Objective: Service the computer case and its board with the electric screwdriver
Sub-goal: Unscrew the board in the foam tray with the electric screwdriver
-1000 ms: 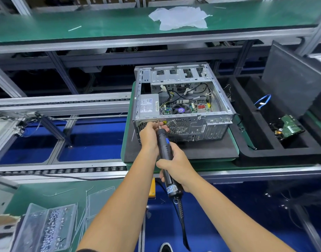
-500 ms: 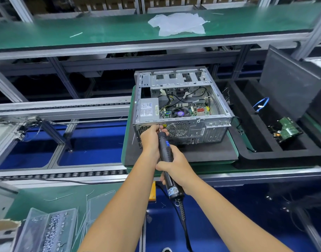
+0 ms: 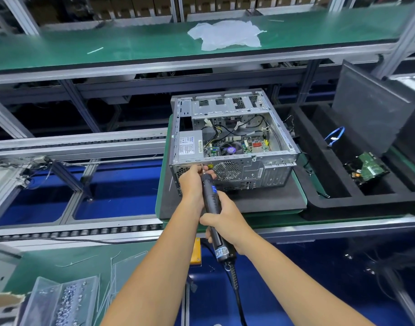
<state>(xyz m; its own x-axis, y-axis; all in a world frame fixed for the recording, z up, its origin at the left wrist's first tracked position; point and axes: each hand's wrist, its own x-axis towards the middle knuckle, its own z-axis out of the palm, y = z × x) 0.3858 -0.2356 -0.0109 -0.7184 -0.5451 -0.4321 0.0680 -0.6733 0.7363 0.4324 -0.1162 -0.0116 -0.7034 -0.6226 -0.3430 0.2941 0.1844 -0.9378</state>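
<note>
- Computer case point(image 3: 234, 147) lies on its side, open face up, on a dark foam pad point(image 3: 267, 201), directly ahead of both hands; its rear panel with the round fan grille faces the person.
- Board point(image 3: 234, 147) sits inside the case, beyond the fingertips, with cables over it and a power supply point(image 3: 190, 147) at its left.
- Electric screwdriver point(image 3: 211, 203) points up and away, its bit tip at the top edge of the rear panel, just left of the fan grille.
- Left hand point(image 3: 191, 182): fingers curled round the front end of the screwdriver near the bit, knuckles close against the rear panel.
- Right hand point(image 3: 225, 220): fingers wrapped firmly round the screwdriver barrel, nearer the person than the left hand; the cord hangs down below it.
- Black tray point(image 3: 356, 201) stands to the right of the hands, holding a green drive point(image 3: 368, 168) and a blue cable point(image 3: 335, 136).
- Clear box of screws point(image 3: 60, 302) lies well to the left of and below the forearms.
- White plastic bag point(image 3: 225, 35) rests on the far green shelf, well beyond the fingers.
</note>
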